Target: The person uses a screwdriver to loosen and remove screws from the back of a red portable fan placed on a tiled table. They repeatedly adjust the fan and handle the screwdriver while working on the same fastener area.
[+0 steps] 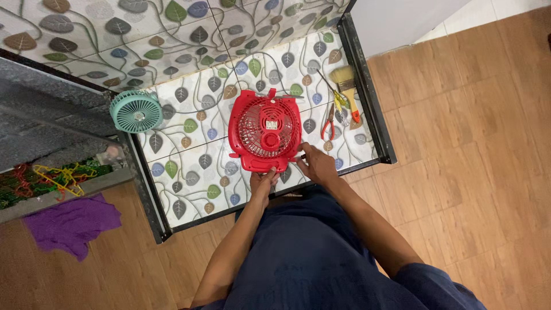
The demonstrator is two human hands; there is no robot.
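- while the person stands at the tiled table [189,198], many small things lie about, so here they are from left to right.
- a purple cloth [72,224] lies on the wood floor, well apart from the hands. a foot could slip on it if the person steps that way.
- a small green fan [136,111] sits right at the left edge of the table. a bump to the table could make it fall off.
- the red fan [265,131] lies flat in the middle of the table, face down or face up i cannot tell.
- the left hand [263,182] touches the fan's near edge. its fingers look bent on the rim, but i cannot tell if it really grips.
- the right hand [315,163] rests on the fan's near right corner, fingers spread and not closed. a finger could get pinched or poked in the thin red bars if the fan slides.
- red pliers [328,123] and a paint brush [347,86] lie just beside the right hand. an elbow could knock them to the floor.
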